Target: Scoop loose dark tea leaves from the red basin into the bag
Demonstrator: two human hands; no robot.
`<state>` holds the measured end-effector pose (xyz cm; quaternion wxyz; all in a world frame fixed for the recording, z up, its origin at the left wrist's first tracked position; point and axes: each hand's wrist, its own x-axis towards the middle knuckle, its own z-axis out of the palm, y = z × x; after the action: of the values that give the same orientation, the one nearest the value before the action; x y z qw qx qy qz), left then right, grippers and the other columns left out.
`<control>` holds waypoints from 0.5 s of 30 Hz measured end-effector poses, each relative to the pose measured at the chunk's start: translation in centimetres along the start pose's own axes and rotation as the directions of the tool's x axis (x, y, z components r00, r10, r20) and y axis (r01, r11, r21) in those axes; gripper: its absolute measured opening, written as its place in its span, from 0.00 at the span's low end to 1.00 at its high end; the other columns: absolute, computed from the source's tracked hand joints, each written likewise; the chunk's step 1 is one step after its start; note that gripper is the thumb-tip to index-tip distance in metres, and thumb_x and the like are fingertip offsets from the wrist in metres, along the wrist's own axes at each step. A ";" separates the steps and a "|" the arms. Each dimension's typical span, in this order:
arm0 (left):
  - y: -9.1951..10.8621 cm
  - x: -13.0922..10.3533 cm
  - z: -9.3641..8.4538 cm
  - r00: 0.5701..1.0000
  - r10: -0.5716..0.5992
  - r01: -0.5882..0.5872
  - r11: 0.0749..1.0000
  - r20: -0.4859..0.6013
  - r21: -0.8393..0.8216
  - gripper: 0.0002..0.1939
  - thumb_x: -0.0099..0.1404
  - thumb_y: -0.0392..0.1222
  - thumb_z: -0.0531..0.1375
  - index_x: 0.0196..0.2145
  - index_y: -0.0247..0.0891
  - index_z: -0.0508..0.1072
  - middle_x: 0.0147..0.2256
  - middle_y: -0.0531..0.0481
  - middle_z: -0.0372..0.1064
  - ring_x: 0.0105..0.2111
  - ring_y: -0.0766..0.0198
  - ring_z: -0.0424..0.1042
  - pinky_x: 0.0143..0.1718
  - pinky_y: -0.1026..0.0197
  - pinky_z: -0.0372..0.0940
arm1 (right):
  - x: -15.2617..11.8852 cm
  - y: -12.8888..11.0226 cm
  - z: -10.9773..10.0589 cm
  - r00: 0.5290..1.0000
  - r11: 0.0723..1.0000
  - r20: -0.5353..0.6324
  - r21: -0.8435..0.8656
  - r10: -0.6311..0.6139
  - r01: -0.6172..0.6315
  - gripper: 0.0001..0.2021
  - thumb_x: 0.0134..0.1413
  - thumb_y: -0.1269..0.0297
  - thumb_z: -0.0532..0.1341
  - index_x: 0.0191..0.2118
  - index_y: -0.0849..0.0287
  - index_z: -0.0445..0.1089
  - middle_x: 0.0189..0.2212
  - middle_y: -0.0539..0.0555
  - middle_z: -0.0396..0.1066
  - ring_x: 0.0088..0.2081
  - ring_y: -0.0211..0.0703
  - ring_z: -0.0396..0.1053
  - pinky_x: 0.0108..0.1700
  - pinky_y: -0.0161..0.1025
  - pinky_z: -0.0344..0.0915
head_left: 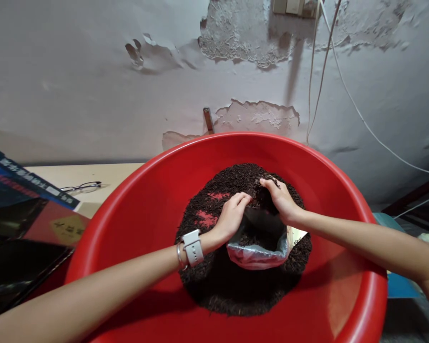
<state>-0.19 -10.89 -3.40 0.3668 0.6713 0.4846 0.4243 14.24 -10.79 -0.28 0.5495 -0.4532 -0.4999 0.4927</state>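
A heap of dark dried leaves, like loose tea [214,181], covers the bottom of a big red basin [143,214]. Among the leaves stands a clear plastic bag [257,257], its mouth gaping towards me, with some leaves inside. My left hand [234,214], a watch on its wrist, has its fingers closed at the bag's far left rim. My right hand [280,197] is cupped closed over the far right of the bag, with dark leaves at its fingers. Its palm side is hidden.
Eyeglasses [81,186] lie on a pale tabletop [125,169] behind the basin. Dark-covered books or packages [21,186] lean at the left. White cables [346,90] hang down the peeling wall [93,95]. A blue item [402,286] lies right of the basin.
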 end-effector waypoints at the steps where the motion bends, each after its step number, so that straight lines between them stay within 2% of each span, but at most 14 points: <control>1: -0.4 0.1 0.1 0.999 -0.023 0.023 1.000 0.023 -0.015 0.13 0.60 0.48 0.49 0.29 0.38 0.68 0.34 0.50 0.70 0.39 0.60 0.67 0.45 0.60 0.59 | -0.2 0.0 0.1 1.000 1.000 0.022 -0.014 -0.012 0.012 0.13 0.44 0.53 0.59 0.26 0.58 0.60 0.24 0.46 0.61 0.30 0.37 0.57 0.35 0.33 0.57; 5: -1.2 0.3 0.3 0.998 -0.029 0.032 0.998 0.058 -0.053 0.14 0.60 0.49 0.47 0.26 0.38 0.65 0.31 0.50 0.69 0.36 0.60 0.66 0.45 0.59 0.60 | -1.2 -0.2 0.4 0.994 0.998 0.105 -0.060 -0.012 0.018 0.13 0.44 0.55 0.59 0.22 0.58 0.57 0.21 0.45 0.56 0.26 0.34 0.52 0.31 0.33 0.55; 8: -1.1 0.2 0.3 0.998 -0.024 0.027 0.998 0.060 -0.051 0.14 0.61 0.50 0.47 0.25 0.39 0.63 0.29 0.51 0.66 0.35 0.61 0.64 0.44 0.59 0.60 | -1.6 -0.5 0.5 0.989 0.995 0.149 -0.094 -0.007 0.022 0.13 0.45 0.55 0.58 0.21 0.58 0.58 0.20 0.46 0.56 0.25 0.34 0.52 0.30 0.33 0.54; 15: -1.2 0.2 0.1 0.999 0.003 -0.001 0.999 0.043 -0.036 0.13 0.59 0.50 0.47 0.23 0.40 0.59 0.25 0.52 0.62 0.31 0.61 0.61 0.39 0.59 0.60 | -1.7 -0.4 0.2 0.949 0.976 0.308 -0.175 -0.073 0.132 0.16 0.47 0.53 0.57 0.19 0.59 0.57 0.18 0.46 0.54 0.23 0.33 0.51 0.26 0.32 0.51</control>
<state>-0.44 -10.36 -4.49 0.3886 0.6740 0.4682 0.4190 14.09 -12.52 -0.05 0.4455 -0.3978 -0.6459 0.4754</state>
